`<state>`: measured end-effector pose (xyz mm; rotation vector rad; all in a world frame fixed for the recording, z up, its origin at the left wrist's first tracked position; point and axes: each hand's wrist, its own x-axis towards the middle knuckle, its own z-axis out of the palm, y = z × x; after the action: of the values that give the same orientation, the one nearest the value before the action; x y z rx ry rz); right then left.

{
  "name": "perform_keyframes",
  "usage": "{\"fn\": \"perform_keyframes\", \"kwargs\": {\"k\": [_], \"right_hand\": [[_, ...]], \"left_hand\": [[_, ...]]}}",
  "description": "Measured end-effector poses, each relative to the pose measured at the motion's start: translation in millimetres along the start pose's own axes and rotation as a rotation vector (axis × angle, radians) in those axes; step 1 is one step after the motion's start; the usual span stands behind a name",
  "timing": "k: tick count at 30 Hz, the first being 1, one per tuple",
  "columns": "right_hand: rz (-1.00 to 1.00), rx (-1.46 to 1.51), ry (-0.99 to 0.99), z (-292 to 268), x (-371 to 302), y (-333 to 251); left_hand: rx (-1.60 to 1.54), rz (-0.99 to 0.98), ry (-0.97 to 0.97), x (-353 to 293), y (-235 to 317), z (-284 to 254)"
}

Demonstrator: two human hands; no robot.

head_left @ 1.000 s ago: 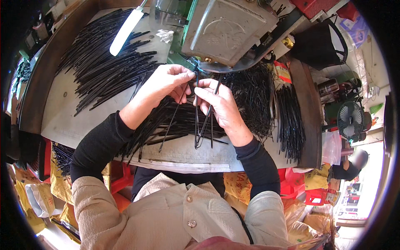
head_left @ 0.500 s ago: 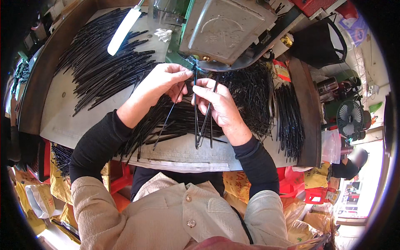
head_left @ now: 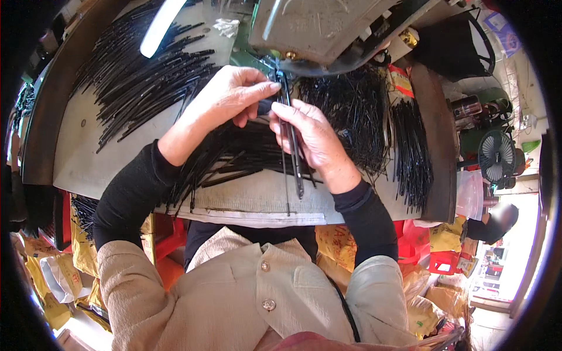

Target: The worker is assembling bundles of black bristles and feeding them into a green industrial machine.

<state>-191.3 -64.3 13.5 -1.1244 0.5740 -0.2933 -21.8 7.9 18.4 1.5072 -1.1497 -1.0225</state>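
Thin black rods [head_left: 297, 167] hang down from my right hand [head_left: 307, 128], which is closed around them with thumb and fingers. Their upper ends reach the tip of a grey-green machine [head_left: 319, 32] just above. My left hand [head_left: 234, 96] is closed in a pinch by those upper ends, its thumb beside the rods; the exact spot it grips is partly hidden. Beneath my hands lies a loose heap of black rods [head_left: 240, 161] on the worktable [head_left: 82, 155]. To the right of my right hand there is a tangle of finer black pieces [head_left: 348, 123].
A large spread of black rods [head_left: 146, 76] covers the table's left side. A neat rod bundle [head_left: 413, 155] lies by the right-hand wooden edge [head_left: 439, 152]. A white bar [head_left: 163, 26] overhangs the far left. At right are a fan [head_left: 496, 155] and a person [head_left: 494, 225].
The thin rod that slanted down from my left hand now hangs beside the right hand's rods, which have drawn closer together. Both hands and the machine appear higher in the picture.
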Motion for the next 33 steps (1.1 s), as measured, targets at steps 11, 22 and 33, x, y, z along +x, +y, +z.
{"fn": "perform_keyframes", "kwargs": {"k": [11, 22, 33], "right_hand": [[-0.050, -0.800, 0.297, -118, -82, -54], [-0.269, -1.537, 0.551, -107, -88, -55], [-0.310, -1.822, 0.424, -88, -58, -25]], "left_hand": [[0.825, 0.412, -0.034, -15, -11, 11], [0.860, 0.501, -0.107, -19, -12, 17], [0.810, 0.396, -0.019, -17, -6, 18]]}}
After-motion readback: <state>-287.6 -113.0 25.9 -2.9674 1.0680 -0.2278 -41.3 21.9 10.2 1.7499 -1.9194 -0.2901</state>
